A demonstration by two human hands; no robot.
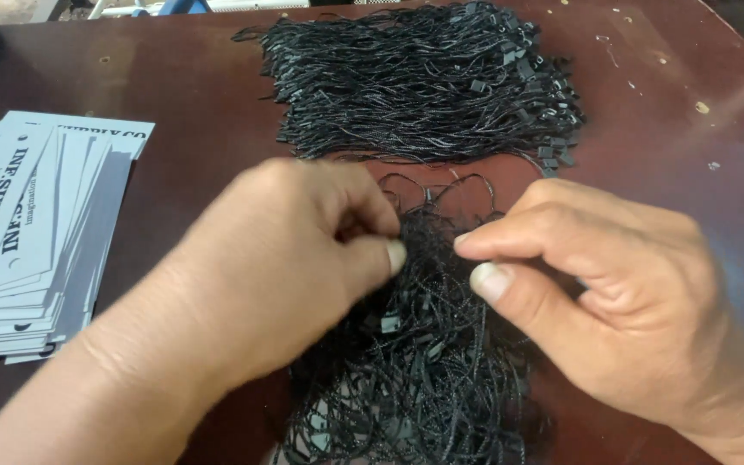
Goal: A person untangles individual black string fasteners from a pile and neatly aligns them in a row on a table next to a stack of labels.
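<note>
1. Cords in a loose black heap (424, 362) lie on the near half of the table, thin and wiry with a faint sheen, tangled into loops, and small flat black plastic tabs show here and there among the strands.
2. Left hand (290, 258) rests over the left side of that heap, its fingers curled in tight, thumb (381, 254) pressed toward the bent forefinger on a few strands at the heap's upper edge (how many it holds cannot be told).
3. Right hand (613, 293) comes in from the right, thumb (497, 284) and forefinger (492, 243) almost closed in a pinch at the same spot, seemingly on the thin strands there; the other fingers are folded loosely behind.
4. The fingertips of the 2 hands are near each other, with a narrow gap of black cord between them.
5. A second bundle of black cords (424, 82) lies farther back on the table, well apart from the hands; its strands run mostly side by side, flatter and neater, with the plastic tabs gathered along its right edge.
6. At the left, a fanned stack of card tags (36, 250), long rectangles of stiff pale grey-white card with dark print, sits apart from both hands.
7. The table (673, 112) is smooth dark reddish-brown, slightly glossy, with small pale specks.
</note>
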